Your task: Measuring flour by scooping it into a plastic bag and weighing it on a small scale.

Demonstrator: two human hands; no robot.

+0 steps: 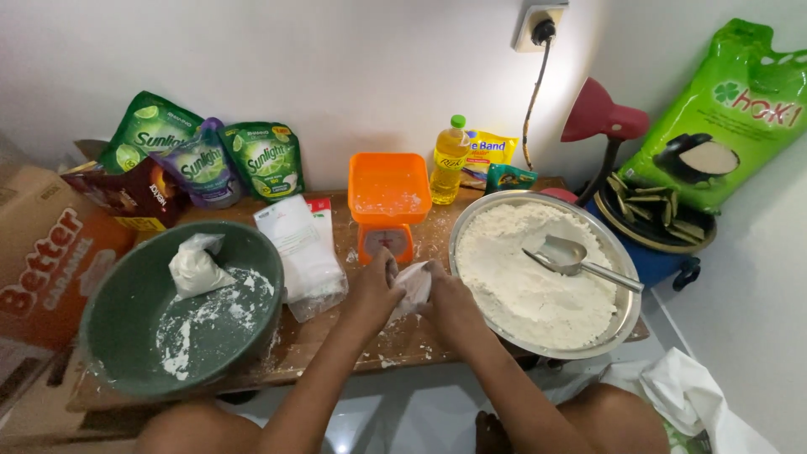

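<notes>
The left hand (372,290) and right hand (450,301) both pinch one small flour bag (414,286) between them, fingers closed on it, just above the wooden table (403,340) in front of one orange scale (387,202). To the right sits one metal tray (626,315) of flour with one scoop (565,256) in it; to the left, one green bowl (126,319) holds one tied bag (195,267). Behind stand three green pouches (267,158) and one oil bottle (449,164).

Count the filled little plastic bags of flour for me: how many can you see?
2. One tied bag lies in the green bowl at left. One bag is held between the left hand and right hand above the table. More may be hidden.
</notes>
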